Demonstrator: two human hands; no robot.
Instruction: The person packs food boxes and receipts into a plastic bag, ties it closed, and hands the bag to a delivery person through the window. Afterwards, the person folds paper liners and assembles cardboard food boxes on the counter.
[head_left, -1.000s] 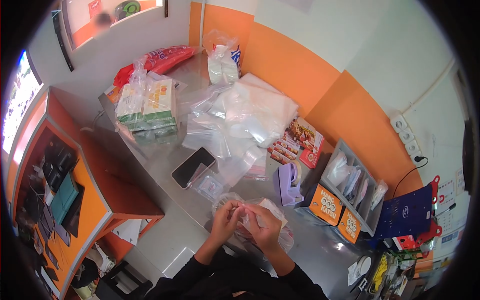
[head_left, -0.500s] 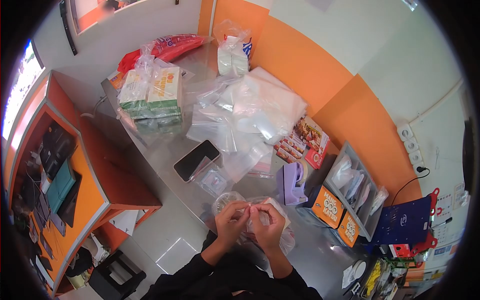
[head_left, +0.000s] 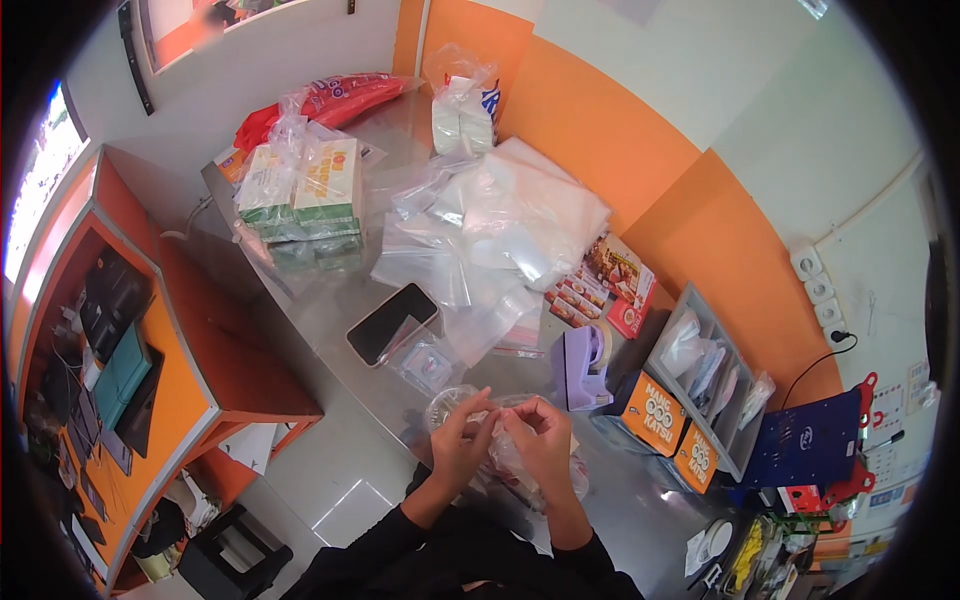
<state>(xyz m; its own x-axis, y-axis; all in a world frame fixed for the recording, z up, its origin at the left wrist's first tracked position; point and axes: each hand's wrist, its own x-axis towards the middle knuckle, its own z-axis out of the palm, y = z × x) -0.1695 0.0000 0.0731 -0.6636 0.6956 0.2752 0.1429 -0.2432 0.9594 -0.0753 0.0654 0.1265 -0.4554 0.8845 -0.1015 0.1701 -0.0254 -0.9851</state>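
Both hands meet over the table's near edge, above a clear plastic bag (head_left: 512,462) with reddish contents I cannot make out. My right hand (head_left: 542,440) pinches the gathered top of the bag between thumb and fingers. Close beside it, my left hand (head_left: 460,445) has thumb and fingers bent together at the same bag top; its index finger is slightly raised. A clear round plastic container (head_left: 437,408) is partly hidden behind my left hand. Just beyond lies a small clear packet (head_left: 428,366), overlapping the corner of a black-screened phone (head_left: 393,323).
A purple tape dispenser (head_left: 578,370) stands to the right, near orange boxes (head_left: 655,412) and a grey tray (head_left: 705,375) of packets. Clear plastic bags (head_left: 530,215) spread across the steel table. Bagged green-and-white boxes (head_left: 300,190) sit at the far left, beside a red bag (head_left: 345,98).
My hands have shifted slightly at the bag's top. The left index finger has lifted, and the right hand has turned a little, with more of the bag showing below it.
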